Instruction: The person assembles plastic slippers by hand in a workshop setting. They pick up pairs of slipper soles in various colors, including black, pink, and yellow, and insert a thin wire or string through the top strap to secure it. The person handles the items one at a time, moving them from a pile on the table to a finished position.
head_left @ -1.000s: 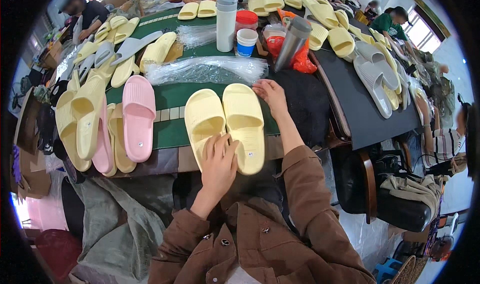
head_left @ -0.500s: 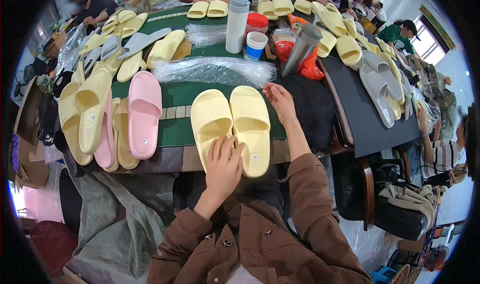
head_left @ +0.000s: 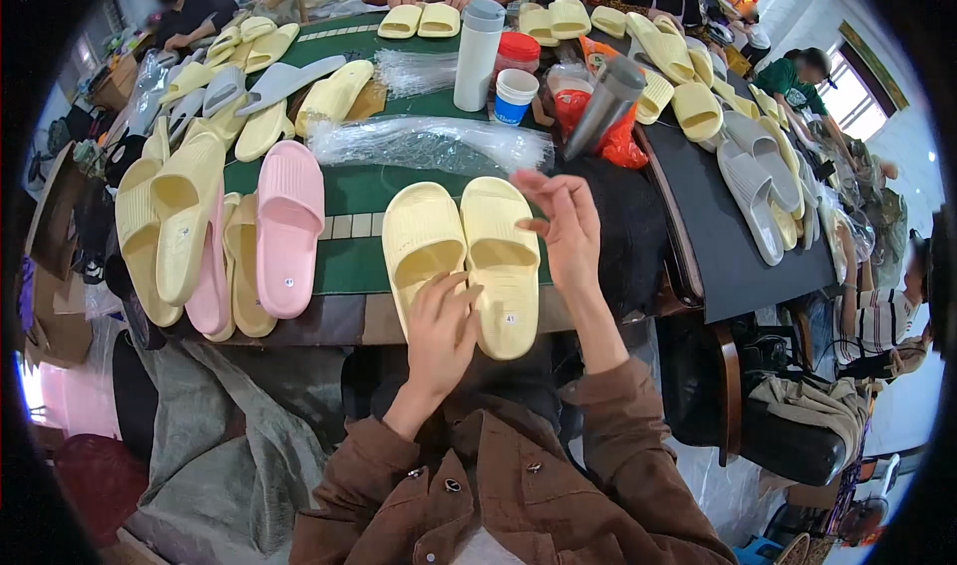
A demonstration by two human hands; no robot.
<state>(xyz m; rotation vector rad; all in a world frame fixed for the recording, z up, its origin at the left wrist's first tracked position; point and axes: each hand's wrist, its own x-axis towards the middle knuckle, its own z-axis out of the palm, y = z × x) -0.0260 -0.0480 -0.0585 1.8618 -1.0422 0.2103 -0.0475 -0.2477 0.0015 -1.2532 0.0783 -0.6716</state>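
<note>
Two pale yellow slide sandals lie side by side on the green table [head_left: 359,191] in front of me: the left sandal [head_left: 422,238] and the right sandal [head_left: 500,256]. My left hand [head_left: 440,334] rests on their heel ends, fingers spread across both. My right hand [head_left: 561,224] hovers just right of the right sandal, fingers loosely apart, holding nothing. A crumpled clear plastic bag [head_left: 429,143] lies just beyond the pair.
A pink sandal [head_left: 289,226] and stacked yellow sandals [head_left: 179,221] lie at left. A tall white bottle [head_left: 477,55], paper cup [head_left: 514,97] and tilted metal flask [head_left: 610,105] stand behind. Grey sandals [head_left: 755,181] lie on a dark table at right. Other people sit around the tables.
My right hand has lifted off the far edge of the right sandal and drawn back to its right side. My left hand stays on the heels.
</note>
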